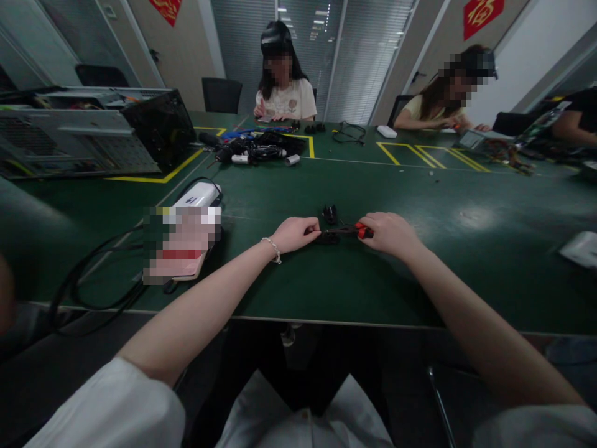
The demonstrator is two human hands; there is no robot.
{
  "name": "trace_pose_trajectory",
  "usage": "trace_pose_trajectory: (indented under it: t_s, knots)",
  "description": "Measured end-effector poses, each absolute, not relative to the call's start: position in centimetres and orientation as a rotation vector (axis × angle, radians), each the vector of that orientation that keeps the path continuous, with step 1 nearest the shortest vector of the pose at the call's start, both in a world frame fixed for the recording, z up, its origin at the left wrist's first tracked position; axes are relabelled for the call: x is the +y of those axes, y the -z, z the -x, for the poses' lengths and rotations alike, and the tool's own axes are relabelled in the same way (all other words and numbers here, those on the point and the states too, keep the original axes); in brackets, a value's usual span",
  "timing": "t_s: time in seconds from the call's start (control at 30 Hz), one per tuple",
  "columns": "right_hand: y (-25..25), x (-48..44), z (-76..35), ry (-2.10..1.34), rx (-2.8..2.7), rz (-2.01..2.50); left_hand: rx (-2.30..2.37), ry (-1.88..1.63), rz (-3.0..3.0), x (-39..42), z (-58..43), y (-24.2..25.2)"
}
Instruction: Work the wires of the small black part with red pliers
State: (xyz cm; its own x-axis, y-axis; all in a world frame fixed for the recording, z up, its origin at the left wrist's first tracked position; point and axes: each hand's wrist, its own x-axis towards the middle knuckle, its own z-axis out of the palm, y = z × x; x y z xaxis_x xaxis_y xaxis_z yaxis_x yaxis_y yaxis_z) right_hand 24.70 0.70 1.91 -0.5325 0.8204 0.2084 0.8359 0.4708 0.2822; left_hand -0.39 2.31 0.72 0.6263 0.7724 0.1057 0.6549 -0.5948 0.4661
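Note:
My right hand (389, 233) is closed around the red handles of a pair of pliers (346, 231), whose dark jaws point left. At the tip of those jaws my left hand (298, 234) is pinched, fingers together. What it grips is too small and dark to make out. A flat black piece (329, 239) lies on the green table (289, 286) under the jaws, close to my left fingertips. Just beyond the pliers sits a small black coiled bundle (329, 214), apart from both hands.
To the left, a phone (181, 242) and a white power bank (200, 194) lie beside looped black cables (100, 274). An opened computer case (93, 134) stands farther left. Tools and cables (254, 148) are piled ahead. Two people (284, 93) sit opposite; a white box (581, 249) is at right.

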Motion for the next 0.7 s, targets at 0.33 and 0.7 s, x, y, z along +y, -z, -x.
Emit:
trace_pose_trajectory:
  t_s: [0.33, 0.7]
  knots:
    - [-1.97, 0.72, -24.83, 0.535, -2.66, 1.51, 1.118, -0.43, -2.468, 2.36, 0.46, -0.63]
    - [-2.1, 0.54, -24.53, 0.515, -2.659, 1.55, 1.124, -0.423, -2.478, 2.34, 0.36, -0.72]
